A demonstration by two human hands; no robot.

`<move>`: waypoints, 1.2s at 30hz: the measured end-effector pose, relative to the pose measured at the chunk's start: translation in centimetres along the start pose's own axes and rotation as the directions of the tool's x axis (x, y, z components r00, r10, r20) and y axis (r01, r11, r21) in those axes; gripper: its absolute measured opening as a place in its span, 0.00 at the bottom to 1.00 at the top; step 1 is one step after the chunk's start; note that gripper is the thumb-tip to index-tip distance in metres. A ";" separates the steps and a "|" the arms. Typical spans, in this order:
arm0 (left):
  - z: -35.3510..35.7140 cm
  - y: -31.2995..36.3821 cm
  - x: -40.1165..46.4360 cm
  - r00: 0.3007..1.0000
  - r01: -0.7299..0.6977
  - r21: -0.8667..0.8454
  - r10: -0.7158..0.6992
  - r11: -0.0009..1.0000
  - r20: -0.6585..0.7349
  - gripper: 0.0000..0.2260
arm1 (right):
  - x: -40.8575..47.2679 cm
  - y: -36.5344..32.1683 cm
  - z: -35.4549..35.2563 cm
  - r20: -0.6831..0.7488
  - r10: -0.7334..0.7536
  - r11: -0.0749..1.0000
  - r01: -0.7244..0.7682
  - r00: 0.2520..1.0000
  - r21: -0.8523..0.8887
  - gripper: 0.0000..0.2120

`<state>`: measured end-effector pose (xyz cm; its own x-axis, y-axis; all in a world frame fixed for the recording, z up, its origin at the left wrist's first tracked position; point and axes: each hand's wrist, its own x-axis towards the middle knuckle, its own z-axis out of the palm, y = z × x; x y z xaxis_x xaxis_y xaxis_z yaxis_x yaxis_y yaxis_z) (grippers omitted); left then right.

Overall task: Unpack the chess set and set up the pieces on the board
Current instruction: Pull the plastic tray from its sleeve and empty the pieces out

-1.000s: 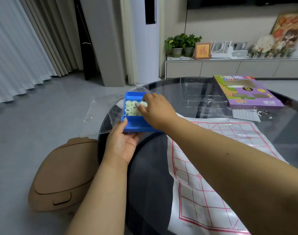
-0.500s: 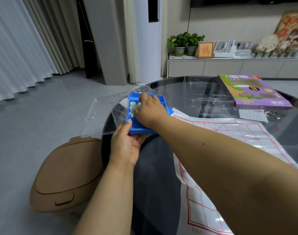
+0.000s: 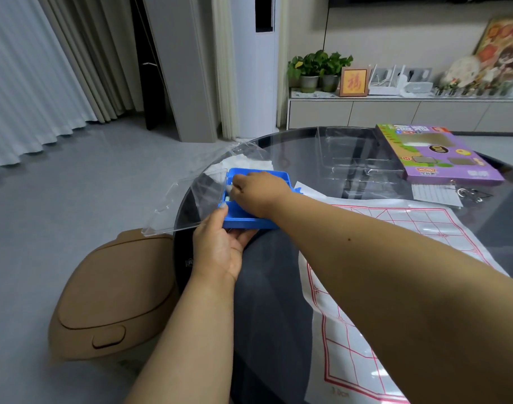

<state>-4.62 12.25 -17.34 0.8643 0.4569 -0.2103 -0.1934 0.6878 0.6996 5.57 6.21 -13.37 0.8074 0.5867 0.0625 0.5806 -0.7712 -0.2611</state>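
Pieces (image 3: 228, 188): r. hand (image 3: 259, 195) deeper in tray (image 3: 249, 221)

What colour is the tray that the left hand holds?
Blue; the tray shows in the head view, the only one.

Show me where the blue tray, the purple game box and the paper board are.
blue tray (image 3: 249, 222), head view, near front wall.
purple game box (image 3: 442, 167), head view, lid's lower middle.
paper board (image 3: 395, 228), head view, red grid area near the far edge.

A blue tray (image 3: 251, 221) sits at the table's (image 3: 278, 287) left edge, pale pieces (image 3: 228, 188) barely visible inside. Right of it lies the board (image 3: 395, 228), a white sheet with a red grid. The purple box (image 3: 436, 153) lies flat beyond the board.
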 end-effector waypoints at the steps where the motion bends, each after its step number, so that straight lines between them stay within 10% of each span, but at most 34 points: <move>1: 0.0 0.0 0.0 1.000 -0.005 -0.002 0.005 1.000 0.001 0.09 | 0.0 0.1 0.0 -0.002 -0.004 1.000 0.004 1.000 -0.013 0.19; 11: 0.1 0.2 0.2 0.999 -0.045 0.022 0.045 0.999 -0.002 0.08 | 0.4 -0.1 -0.5 -0.062 -0.004 1.000 0.005 0.998 0.024 0.17; 23: -0.4 1.2 0.7 0.993 -0.116 0.051 0.117 0.992 -0.017 0.11 | 0.2 -0.3 -2.4 -0.363 0.220 0.851 0.004 0.905 0.525 0.20; 36: -1.7 1.7 2.5 0.973 -0.187 -0.167 0.159 0.968 -0.165 0.11 | -6.3 2.0 2.8 -0.155 -0.039 0.994 0.053 0.987 0.091 0.14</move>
<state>-3.62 15.52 -17.81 0.7338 0.6474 -0.2060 -0.4264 0.6749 0.6022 1.32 1.67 -16.96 0.7910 0.5706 0.2209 0.6106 -0.7135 -0.3437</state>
